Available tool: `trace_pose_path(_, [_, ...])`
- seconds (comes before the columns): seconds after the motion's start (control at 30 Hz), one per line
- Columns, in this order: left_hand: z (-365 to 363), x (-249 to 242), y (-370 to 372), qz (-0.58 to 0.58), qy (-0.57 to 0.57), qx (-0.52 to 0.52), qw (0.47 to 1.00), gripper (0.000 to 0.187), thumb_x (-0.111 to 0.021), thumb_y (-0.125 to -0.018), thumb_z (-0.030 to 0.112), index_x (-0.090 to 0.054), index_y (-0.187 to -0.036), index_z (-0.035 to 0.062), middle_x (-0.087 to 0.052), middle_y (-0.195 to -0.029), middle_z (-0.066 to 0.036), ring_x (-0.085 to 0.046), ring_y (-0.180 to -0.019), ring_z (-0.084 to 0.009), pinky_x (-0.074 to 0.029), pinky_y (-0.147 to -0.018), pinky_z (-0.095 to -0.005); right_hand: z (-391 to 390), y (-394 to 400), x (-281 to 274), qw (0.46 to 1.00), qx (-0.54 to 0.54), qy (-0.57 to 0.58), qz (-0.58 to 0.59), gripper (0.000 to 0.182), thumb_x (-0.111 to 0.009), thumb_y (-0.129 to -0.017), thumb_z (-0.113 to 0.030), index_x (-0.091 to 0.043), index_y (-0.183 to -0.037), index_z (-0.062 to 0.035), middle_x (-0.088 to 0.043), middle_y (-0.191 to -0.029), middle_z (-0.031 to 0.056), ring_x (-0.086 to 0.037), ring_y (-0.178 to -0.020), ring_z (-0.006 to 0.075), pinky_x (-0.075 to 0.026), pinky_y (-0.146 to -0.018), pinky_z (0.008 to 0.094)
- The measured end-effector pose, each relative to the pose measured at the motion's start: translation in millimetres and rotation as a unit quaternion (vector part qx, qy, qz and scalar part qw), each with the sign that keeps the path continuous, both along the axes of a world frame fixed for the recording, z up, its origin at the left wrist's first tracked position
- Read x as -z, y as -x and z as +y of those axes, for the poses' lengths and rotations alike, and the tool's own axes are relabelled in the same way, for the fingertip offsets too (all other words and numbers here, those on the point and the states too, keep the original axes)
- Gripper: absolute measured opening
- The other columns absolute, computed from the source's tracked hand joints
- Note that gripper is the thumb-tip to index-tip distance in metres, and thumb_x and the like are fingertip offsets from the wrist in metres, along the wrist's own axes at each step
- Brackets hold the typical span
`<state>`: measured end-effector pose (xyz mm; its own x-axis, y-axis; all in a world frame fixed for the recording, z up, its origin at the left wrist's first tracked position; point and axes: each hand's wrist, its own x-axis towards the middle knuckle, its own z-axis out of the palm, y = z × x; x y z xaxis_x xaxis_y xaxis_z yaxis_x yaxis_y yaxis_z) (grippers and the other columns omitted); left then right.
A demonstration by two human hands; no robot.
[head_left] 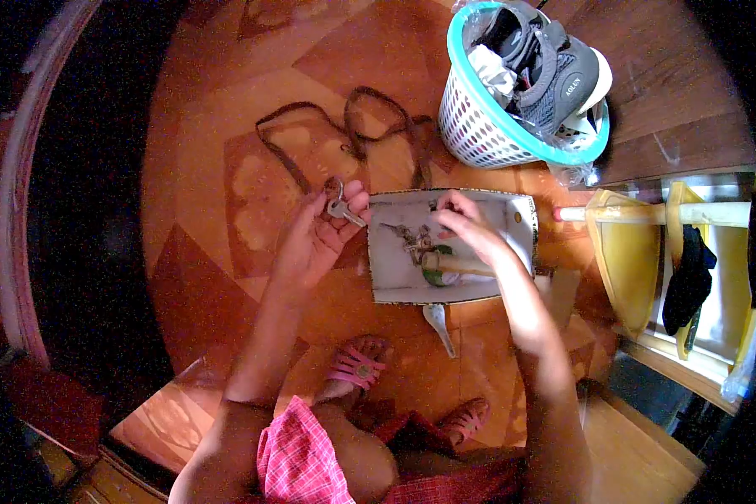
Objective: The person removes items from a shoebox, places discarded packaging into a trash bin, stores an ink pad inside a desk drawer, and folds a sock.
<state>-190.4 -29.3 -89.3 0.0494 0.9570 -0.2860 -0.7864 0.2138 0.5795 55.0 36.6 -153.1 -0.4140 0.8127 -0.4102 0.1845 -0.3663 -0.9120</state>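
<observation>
In my left hand point(315, 235), palm up and fingers curled, lies a small bunch of keys point(338, 208) on a ring. That hand is just left of an open shallow box point(391, 286) with a pale inside. My right hand point(466, 225) reaches over the box, fingers bent together; a small dark bit shows at its fingertips, too small to name. More keys or small metal pieces point(416, 242) lie in the box below it. Beside them is a green-rimmed roll point(433, 267), partly hidden by a pale stick-like piece.
A brown strap point(298, 107) lies looped on the tiled floor. A white spoon point(438, 328) rests at the box's near side. Back right stands a white basket point(483, 126) with a turquoise rim, holding grey shoes point(563, 80). Yellow shelves point(622, 269) with a black cloth point(689, 286) are at right.
</observation>
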Motion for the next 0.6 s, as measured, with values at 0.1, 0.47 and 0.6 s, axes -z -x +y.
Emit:
trace_pose_path(0.1, [-1.2, 0.1, -5.4, -0.031, 0.038, 0.011, 0.999, 0.033, -0.037, -0.095, 0.022, -0.043, -0.121, 0.0021, -0.051, -0.122, -0.016, -0.052, -0.111, -0.0272, -0.042, -0.097, -0.0429, -8.1, 24.7, 11.4, 0.949, -0.046, -0.201, -0.237, 0.022, -0.068, -0.075, -0.024, -0.061, -0.078, -0.0035, -0.062, -0.075, 0.0143, -0.060, -0.075, 0.0276, -0.046, -0.068, 0.0369])
trace_pose_path(0.47, [-3.7, -11.5, -20.3, -0.082, 0.022, 0.053, 0.995, 0.037, -0.035, -0.096, 0.021, -0.039, -0.126, 0.0004, -0.042, -0.131, -0.015, -0.045, -0.119, -0.0278, -0.039, -0.100, -0.0409, -18.8, 40.0, 15.8, 0.931, -0.152, -0.245, -0.222, 0.019, -0.061, -0.079, -0.020, -0.063, -0.091, -0.0043, -0.062, -0.085, 0.0111, -0.060, -0.081, 0.0245, -0.046, -0.071, 0.0361])
trace_pose_path(0.6, [-0.6, -22.6, -25.7, -0.050, 0.015, 0.024, 0.998, 0.038, -0.036, -0.095, 0.022, -0.039, -0.127, 0.0005, -0.044, -0.131, -0.014, -0.045, -0.119, -0.0272, -0.039, -0.100, -0.0391, -8.5, 9.3, -68.6, 0.991, -0.117, 0.011, 0.071, 0.021, -0.056, -0.087, -0.023, -0.061, -0.093, -0.0041, -0.061, -0.084, 0.0002, -0.052, -0.070, 0.0066, -0.039, -0.057, 0.0204])
